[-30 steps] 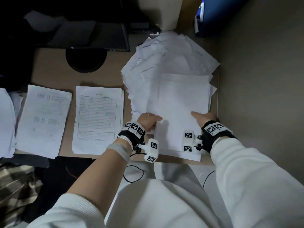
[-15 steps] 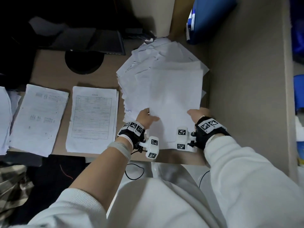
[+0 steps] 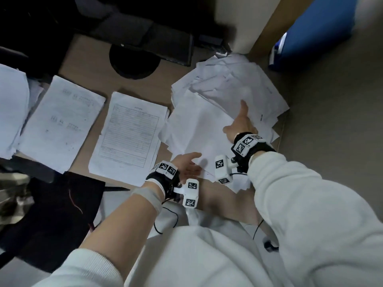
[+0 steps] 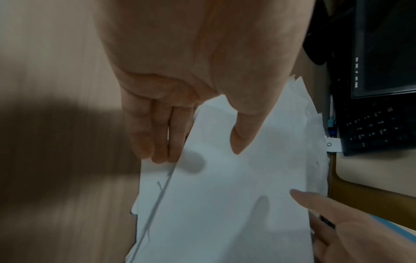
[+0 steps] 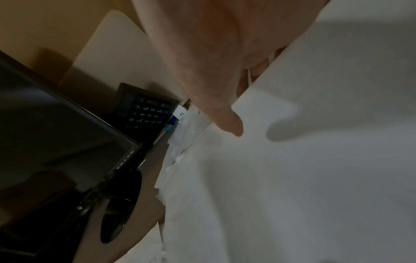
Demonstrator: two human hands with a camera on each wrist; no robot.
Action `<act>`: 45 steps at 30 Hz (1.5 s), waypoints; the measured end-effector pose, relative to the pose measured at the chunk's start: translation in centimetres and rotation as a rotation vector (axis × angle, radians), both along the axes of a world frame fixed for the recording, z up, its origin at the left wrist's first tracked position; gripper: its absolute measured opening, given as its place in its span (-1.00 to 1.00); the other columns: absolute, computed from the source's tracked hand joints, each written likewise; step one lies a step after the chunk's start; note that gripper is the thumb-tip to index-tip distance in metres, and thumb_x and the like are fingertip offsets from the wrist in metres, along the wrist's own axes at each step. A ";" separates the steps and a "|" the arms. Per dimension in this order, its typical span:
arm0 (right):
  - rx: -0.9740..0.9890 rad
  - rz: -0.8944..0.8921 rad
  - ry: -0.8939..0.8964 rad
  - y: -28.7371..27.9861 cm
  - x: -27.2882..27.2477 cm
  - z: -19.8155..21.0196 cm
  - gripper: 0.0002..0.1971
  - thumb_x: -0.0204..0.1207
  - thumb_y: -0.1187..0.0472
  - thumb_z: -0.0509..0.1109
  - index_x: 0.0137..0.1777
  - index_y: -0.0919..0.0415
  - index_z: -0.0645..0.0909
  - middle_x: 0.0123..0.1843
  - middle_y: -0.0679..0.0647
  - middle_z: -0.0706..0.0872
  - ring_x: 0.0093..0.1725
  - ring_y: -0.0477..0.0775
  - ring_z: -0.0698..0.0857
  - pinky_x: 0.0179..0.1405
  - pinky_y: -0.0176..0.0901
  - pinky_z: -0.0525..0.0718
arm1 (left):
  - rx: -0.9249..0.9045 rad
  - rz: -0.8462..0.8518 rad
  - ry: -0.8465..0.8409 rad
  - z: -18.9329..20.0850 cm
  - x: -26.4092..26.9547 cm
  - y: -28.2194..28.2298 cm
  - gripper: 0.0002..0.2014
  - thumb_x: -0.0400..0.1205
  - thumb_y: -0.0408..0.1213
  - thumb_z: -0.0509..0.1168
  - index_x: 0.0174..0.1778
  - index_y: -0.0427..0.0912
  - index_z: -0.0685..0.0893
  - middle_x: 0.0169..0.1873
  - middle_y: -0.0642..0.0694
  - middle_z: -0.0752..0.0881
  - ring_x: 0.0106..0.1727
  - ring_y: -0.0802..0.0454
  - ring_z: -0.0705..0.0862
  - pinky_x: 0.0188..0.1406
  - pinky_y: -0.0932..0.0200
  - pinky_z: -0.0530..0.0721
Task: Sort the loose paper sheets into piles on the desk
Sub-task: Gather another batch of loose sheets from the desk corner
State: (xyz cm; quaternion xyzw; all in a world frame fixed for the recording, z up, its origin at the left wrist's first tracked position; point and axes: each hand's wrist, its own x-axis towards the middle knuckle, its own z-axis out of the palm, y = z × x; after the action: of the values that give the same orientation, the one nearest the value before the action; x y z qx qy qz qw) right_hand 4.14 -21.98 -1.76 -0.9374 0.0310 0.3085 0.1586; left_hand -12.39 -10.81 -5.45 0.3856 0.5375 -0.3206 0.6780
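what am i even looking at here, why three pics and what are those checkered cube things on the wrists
No robot here: a person is sorting paper with bare hands. The checkered cubes are markers on wrist straps that carry small cameras.

The wide picture comes from a head camera looking down. The other two come from the wrist cameras, looking along each hand.

On the desk lie a messy heap of white sheets at the right and flat piles to its left, one topped by a printed form. A dark monitor stands behind.

The left hand holds the near edge of the top sheet, fingers under, thumb above. The right hand lies on the sheets; whether it grips one is unclear.
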 end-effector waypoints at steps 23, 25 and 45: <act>0.053 -0.106 0.245 -2.2 2.7 -3.0 -0.43 0.43 0.12 0.56 0.42 0.24 0.53 0.30 0.12 0.71 0.27 0.22 0.69 0.28 -0.06 0.65 | 0.332 -0.144 -0.005 -0.4 5.0 3.3 -0.58 0.49 -0.02 0.50 0.10 -0.25 0.66 -0.26 -0.16 0.66 -0.35 -0.08 0.60 -0.25 0.15 0.57; 0.134 -0.251 0.189 -3.1 2.5 -2.7 -0.54 0.52 0.18 0.49 0.40 0.29 0.58 0.28 0.08 0.72 0.25 0.19 0.69 0.23 -0.15 0.62 | 0.404 -0.284 -0.011 0.1 6.3 3.8 -0.49 0.57 0.07 0.39 0.20 -0.31 0.67 0.02 -0.27 0.73 0.01 -0.24 0.71 0.09 0.08 0.59; 0.069 -0.603 0.307 -7.1 -3.0 -4.8 -0.66 0.67 0.24 0.29 0.38 0.37 0.58 0.36 0.30 0.67 0.31 0.32 0.66 0.08 -0.06 0.58 | 0.676 -0.682 -0.209 -1.6 8.3 2.4 -0.83 0.65 -0.25 0.35 -0.10 -0.31 0.72 -0.18 -0.15 0.74 -0.04 -0.17 0.72 -0.03 0.09 0.67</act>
State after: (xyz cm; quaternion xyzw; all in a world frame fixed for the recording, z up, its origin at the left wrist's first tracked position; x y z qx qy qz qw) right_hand 1.15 -29.10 -6.56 -0.8228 0.3200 0.3859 0.2676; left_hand -4.14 -8.40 -7.09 0.7681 0.3836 -0.2915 0.4219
